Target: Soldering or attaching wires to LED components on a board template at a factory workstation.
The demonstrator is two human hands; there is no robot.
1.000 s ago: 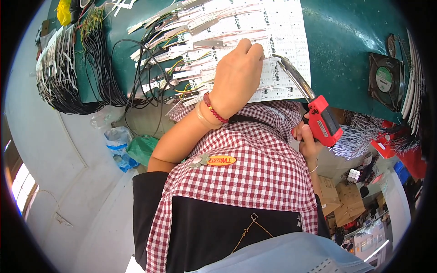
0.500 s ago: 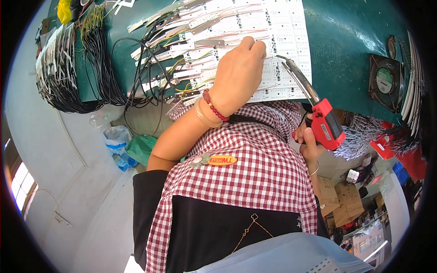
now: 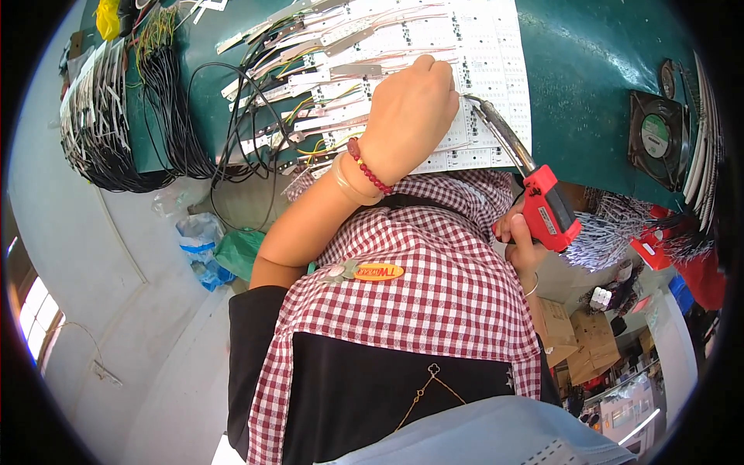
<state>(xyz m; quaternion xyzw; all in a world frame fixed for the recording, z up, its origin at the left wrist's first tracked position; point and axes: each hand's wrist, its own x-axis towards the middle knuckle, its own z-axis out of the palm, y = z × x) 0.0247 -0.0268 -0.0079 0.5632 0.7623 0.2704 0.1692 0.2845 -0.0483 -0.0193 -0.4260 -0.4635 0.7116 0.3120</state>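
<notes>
My right hand [image 3: 521, 239] grips a red and black soldering gun [image 3: 549, 209]. Its metal tip points up and left, close beside the fingertips of my left hand [image 3: 415, 112]. My left hand is closed in a pinch over the white circuit boards [image 3: 496, 77]; what its fingers hold is hidden behind the hand. Thin wires [image 3: 387, 56] run across the boards to flat strips [image 3: 318, 120] at their left side. The boards lie at the near edge of the green table.
Bundled black cables [image 3: 182, 116] and a stack of strips with cables [image 3: 97, 116] hang over the table's left part. A black fan [image 3: 657, 139] stands at the right edge, near pale wire bundles [image 3: 608, 232]. Cardboard boxes [image 3: 589, 345] sit lower right; plastic bags [image 3: 240, 252] lie below left.
My left hand has shifted slightly right and up. The soldering gun has moved a little left, bringing its tip nearer to my left fingertips.
</notes>
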